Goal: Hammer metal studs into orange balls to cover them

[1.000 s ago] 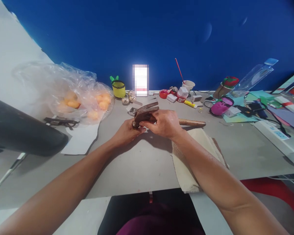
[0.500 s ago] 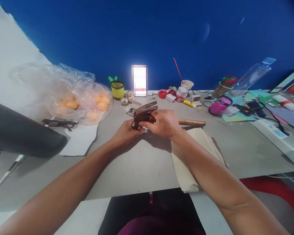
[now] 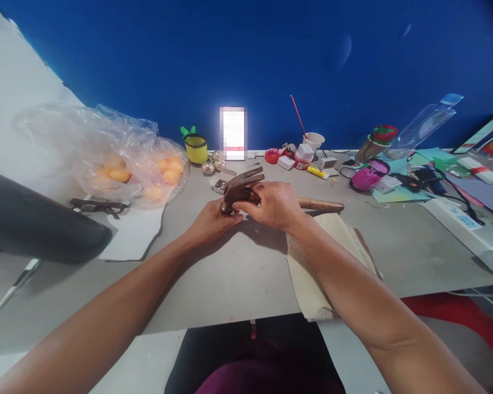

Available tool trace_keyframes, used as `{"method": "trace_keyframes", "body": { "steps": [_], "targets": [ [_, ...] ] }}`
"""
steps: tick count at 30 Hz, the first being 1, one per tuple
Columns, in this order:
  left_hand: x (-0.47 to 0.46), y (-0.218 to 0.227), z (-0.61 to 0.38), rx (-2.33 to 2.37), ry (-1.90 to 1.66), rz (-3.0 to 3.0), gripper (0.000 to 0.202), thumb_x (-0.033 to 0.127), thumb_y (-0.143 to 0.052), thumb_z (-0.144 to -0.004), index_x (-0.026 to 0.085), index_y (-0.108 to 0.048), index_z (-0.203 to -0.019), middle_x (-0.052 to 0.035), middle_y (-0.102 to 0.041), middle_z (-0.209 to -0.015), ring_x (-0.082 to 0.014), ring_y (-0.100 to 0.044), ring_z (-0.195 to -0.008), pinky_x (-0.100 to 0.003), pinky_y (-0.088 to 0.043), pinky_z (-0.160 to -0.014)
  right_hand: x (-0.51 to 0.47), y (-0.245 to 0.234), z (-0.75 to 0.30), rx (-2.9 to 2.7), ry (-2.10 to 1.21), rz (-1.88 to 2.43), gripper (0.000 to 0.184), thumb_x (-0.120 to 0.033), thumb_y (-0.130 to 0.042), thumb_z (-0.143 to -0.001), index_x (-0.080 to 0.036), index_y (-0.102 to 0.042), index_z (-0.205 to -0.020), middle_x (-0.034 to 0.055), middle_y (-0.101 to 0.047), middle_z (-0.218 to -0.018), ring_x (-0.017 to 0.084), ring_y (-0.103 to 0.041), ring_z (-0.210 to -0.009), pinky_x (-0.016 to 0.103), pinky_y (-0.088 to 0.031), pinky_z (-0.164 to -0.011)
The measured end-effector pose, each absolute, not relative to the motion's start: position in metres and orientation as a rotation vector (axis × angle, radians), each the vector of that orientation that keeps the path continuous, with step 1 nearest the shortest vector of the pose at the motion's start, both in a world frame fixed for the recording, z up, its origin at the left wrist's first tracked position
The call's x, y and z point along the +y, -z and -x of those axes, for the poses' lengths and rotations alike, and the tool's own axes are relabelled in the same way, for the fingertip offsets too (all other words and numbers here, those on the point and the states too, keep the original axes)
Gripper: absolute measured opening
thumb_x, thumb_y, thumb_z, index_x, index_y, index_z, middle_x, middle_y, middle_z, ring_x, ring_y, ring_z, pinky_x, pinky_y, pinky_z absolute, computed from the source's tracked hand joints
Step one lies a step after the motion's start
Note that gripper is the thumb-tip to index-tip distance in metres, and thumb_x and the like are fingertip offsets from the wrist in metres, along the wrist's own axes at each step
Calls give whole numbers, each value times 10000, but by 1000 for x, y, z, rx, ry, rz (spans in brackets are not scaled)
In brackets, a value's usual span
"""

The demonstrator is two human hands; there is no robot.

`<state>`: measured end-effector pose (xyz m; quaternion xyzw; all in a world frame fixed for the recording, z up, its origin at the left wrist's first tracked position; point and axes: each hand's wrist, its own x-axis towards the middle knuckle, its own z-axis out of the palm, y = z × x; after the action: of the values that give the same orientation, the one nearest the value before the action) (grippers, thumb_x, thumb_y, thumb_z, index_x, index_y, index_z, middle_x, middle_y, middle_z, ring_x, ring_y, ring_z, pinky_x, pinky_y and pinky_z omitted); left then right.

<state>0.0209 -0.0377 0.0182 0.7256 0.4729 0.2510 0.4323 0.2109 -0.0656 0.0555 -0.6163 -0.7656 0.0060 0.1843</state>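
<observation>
My right hand [image 3: 276,207] is closed round a claw hammer [image 3: 238,189] close to its head. The hammer's wooden handle sticks out to the right past my wrist, and its claw points up and to the right. Just left of it, my left hand [image 3: 212,221] is closed low over the table at the hammer's striking face. Whatever its fingers pinch lies hidden under the hammer head. Behind the hands sits a small open box [image 3: 220,186] with shiny bits in it. A folded cream cloth [image 3: 312,273] lies under my right forearm.
At the left are a plastic bag of orange fruit [image 3: 119,174], glasses [image 3: 101,206] and a dark cylinder [image 3: 41,216]. Along the wall stand a yellow pot [image 3: 196,149], a bright screen [image 3: 233,133] and a paper cup [image 3: 313,141]. A power strip [image 3: 460,221] lies at the right.
</observation>
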Motion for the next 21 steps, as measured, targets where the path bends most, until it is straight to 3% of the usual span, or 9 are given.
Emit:
{"method": "trace_keyframes", "body": {
  "steps": [21],
  "targets": [
    [-35, -16, -22, 1217, -602, -1896, 178, 344, -711, -763, 184, -632, -771, 21, -595, -585, -158, -574, -617, -256, -403, -564, -62, -56, -215, -2202, -21, 1771, 504, -645, -548, -963, -176, -714, -1039, 107, -760, -943, 261, -686, -923, 322, -415, -778]
  ]
}}
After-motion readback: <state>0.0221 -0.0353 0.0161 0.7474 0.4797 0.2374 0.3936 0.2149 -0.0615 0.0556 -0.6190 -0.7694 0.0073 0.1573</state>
